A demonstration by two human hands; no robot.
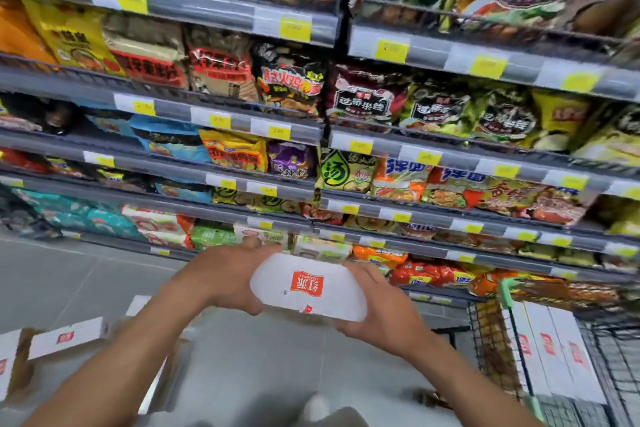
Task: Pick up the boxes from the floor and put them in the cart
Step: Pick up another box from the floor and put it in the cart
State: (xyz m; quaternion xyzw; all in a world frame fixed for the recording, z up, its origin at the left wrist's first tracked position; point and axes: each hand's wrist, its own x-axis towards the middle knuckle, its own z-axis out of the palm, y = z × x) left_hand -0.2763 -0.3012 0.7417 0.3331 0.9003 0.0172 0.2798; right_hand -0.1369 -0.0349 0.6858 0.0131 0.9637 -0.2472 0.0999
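While stretched forward with both forearms bare, clamping one white box (308, 288) end to end: left hand (221, 279) curled round its left end, fingers over the far edge; right hand (377, 308) wrapped round its right end; held roughly level in mid-air, clear of the floor (259, 357), in front of the shelves (207, 177), left of the cart (616, 374); red logo up, upside down to the camera. Counting now: one in the hands; three cart boxes (550, 357) upright, side by side; floor boxes (65, 338) at left, at least two, exact number hard to tell behind the left forearm; leftmost cut off at the frame edge. Cart only partly seen, green handle (505, 291) and wire mesh, lower right cut off; shelf packets blurred, price tags unreadable.
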